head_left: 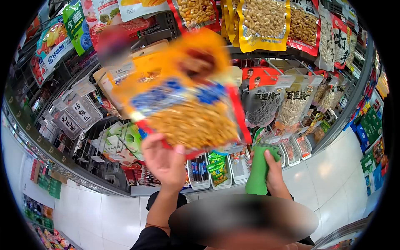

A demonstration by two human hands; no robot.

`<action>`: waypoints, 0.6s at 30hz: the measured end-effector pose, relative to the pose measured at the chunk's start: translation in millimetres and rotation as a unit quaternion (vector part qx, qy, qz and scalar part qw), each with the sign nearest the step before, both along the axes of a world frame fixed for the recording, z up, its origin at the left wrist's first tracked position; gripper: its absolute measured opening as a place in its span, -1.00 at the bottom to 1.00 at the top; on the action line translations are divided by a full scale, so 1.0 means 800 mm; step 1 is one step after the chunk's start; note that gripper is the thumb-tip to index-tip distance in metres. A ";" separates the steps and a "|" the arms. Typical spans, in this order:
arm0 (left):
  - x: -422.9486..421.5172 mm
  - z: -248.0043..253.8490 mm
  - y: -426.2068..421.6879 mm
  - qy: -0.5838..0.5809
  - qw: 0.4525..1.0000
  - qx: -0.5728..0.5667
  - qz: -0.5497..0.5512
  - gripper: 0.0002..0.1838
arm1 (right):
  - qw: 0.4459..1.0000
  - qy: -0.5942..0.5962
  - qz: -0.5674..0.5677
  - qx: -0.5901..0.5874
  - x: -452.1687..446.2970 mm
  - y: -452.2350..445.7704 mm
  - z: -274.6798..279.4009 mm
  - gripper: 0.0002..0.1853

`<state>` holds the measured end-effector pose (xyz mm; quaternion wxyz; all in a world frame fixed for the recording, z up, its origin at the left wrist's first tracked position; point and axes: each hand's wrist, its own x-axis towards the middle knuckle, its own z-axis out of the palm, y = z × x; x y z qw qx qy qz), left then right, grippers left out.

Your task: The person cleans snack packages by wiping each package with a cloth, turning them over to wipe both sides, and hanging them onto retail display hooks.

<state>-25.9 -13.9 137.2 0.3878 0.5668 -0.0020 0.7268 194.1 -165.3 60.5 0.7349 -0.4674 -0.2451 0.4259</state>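
left hand [164, 164] gripping the lower edge of a motion-blurred orange-and-red snack bag [189, 123], the bag just beyond its fingers, right hand [273, 171] wrapped around a green object [259, 173], small green packets [217, 170] between the hands

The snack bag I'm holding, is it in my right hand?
No, your left hand holds the snack bag by its lower edge.
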 end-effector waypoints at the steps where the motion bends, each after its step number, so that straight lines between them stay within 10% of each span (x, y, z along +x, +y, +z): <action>1: 0.001 -0.017 -0.005 0.034 0.999 -0.010 -0.037 -0.50 | 0.999 -0.013 -0.037 0.020 -0.001 0.002 0.001 -0.52; 11: 0.011 -0.141 -0.023 0.272 0.905 -0.273 -0.180 -0.48 | 0.993 0.040 -0.057 0.097 0.022 0.021 -0.015 -0.46; 18: 0.018 -0.169 -0.028 0.249 0.891 -0.283 -0.252 -0.56 | 0.974 -0.133 -0.086 -0.162 0.000 0.028 -0.010 -0.64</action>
